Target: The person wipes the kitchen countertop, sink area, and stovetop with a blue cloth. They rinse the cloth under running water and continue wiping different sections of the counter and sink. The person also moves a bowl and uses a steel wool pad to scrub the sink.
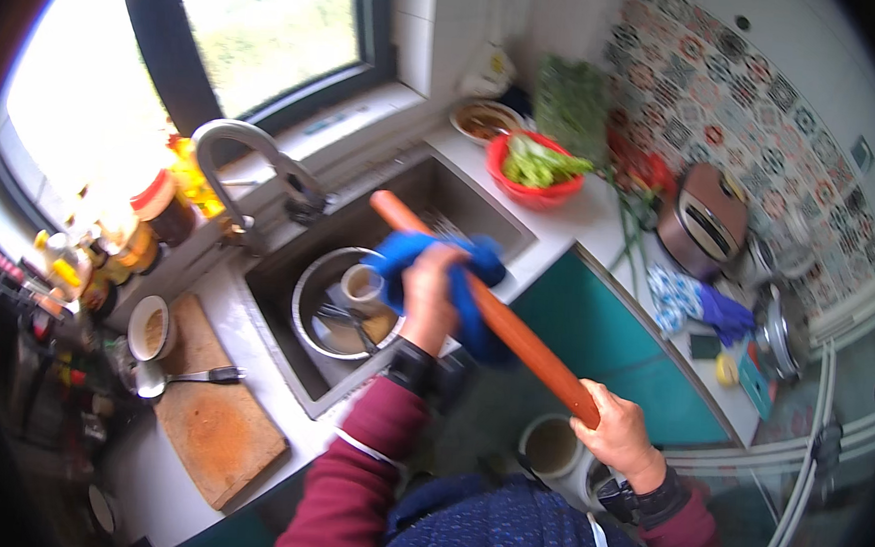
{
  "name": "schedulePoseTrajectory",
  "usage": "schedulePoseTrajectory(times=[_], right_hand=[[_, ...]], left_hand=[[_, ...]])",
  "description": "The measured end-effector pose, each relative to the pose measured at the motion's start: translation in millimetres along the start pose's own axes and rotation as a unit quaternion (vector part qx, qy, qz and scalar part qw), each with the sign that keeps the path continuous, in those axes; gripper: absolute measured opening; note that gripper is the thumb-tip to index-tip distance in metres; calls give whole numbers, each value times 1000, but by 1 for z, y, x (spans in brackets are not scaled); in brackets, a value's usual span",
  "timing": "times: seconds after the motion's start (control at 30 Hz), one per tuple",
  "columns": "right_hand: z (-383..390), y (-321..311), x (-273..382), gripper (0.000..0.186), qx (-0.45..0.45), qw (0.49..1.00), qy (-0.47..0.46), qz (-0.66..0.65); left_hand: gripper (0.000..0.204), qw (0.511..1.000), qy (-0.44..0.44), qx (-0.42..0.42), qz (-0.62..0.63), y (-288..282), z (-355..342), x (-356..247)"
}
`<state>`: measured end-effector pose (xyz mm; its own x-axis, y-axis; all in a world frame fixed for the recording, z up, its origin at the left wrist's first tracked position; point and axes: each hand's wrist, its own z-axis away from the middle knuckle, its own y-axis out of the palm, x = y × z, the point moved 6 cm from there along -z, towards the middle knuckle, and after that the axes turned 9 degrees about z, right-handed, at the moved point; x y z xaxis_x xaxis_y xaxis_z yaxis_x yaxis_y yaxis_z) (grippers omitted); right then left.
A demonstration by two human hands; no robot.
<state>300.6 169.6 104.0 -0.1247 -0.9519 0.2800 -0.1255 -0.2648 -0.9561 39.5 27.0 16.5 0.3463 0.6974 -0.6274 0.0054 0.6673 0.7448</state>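
A long reddish-brown wooden rolling pin slants across the view, its far end over the sink. My right hand is closed around its near end. Bunched about its middle part is a blue cloth, slightly blurred, which my left hand clasps against the wood. Below the far half of the pin, a metal pot stands in the sink. In that pot are a pale cup, dark-handled utensils and murky water.
Left of the sink lie a wooden cutting board, a ladle and a white bowl. A curved faucet rises behind. At right are a red basin of greens and a brown appliance. A bucket stands below.
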Motion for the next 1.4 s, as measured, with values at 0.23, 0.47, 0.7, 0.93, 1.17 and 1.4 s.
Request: schedulePoseTrajectory(times=[0.23, 0.47, 0.7, 0.93, 1.17, 1.4], right_hand=[[65, 22, 0, 54, 353, 566, 219, -712], [57, 17, -11, 49, 172, 638, 258, -705], [111, 1, -64, 63, -8, 742, 221, -632], [216, -125, -134, 92, -419, 848, 178, -270], [322, -139, -242, 76, -433, 787, 274, -344], [392, -158, -237, 74, -537, 814, 193, 103]], left_hand=[[23, 958, 39, 196, 206, 32, -59, -87], [40, 941, -202, 249, 111, 113, 53, 56], [18, 820, -370, 435, 39, 185, 187, 163], [11, 666, 42, 674, -317, 250, 288, 250], [7, 600, 304, 645, -362, 296, 431, 362], [6, 503, 381, 613, -476, 322, 460, 413]])
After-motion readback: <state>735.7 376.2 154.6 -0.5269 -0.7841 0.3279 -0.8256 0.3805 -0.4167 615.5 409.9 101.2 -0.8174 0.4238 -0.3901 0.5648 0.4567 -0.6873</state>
